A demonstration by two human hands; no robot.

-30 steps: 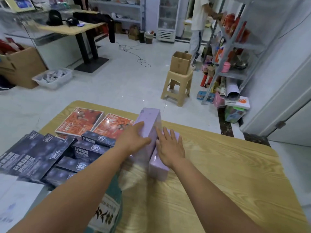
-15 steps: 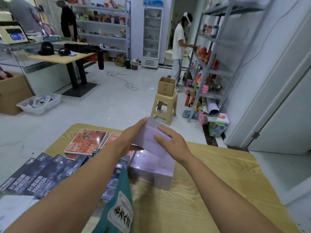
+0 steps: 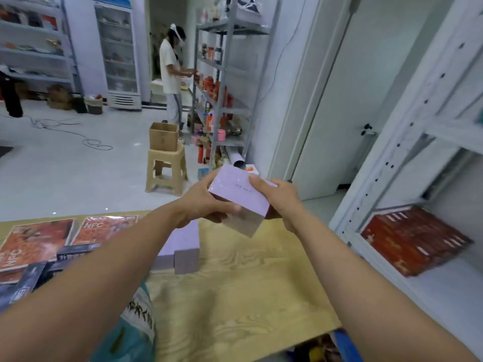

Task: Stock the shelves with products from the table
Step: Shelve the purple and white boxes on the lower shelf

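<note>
So the pale purple box (image 3: 239, 198) is being held up in the air over the far side of the table (image 3: 248, 283); the left hand (image 3: 202, 203) is gripping its left end with fingers wrapping underneath, the right hand (image 3: 278, 198) is clamping the right end; more purple boxes (image 3: 184, 250) are lying on the table just below; orange NFC packs (image 3: 36, 242) and dark boxes (image 3: 28, 276) are sitting to the left; a white shelf (image 3: 444, 280) with red boxes (image 3: 413, 240) is standing on the right.
</note>
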